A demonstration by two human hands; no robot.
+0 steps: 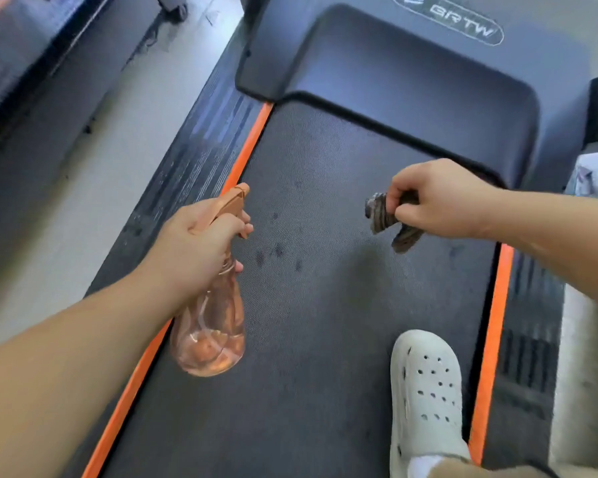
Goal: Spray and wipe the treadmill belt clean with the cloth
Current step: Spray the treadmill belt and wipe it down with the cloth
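The dark treadmill belt [318, 305] runs up the middle of the view between two orange edge strips. A few dark wet spots mark it near its centre left. My left hand [201, 246] grips the neck of a clear orange spray bottle [209, 326], fingers on the trigger, nozzle pointing up the belt, held above the belt's left edge. My right hand [439, 198] pinches a bunched dark grey-brown cloth [387, 219] that hangs above the belt's right half, not touching it.
My foot in a white perforated clog [425, 395] stands on the belt at lower right. The black motor cover [411, 74] with a logo closes off the belt's far end. Pale floor [83, 188] and another dark machine lie to the left.
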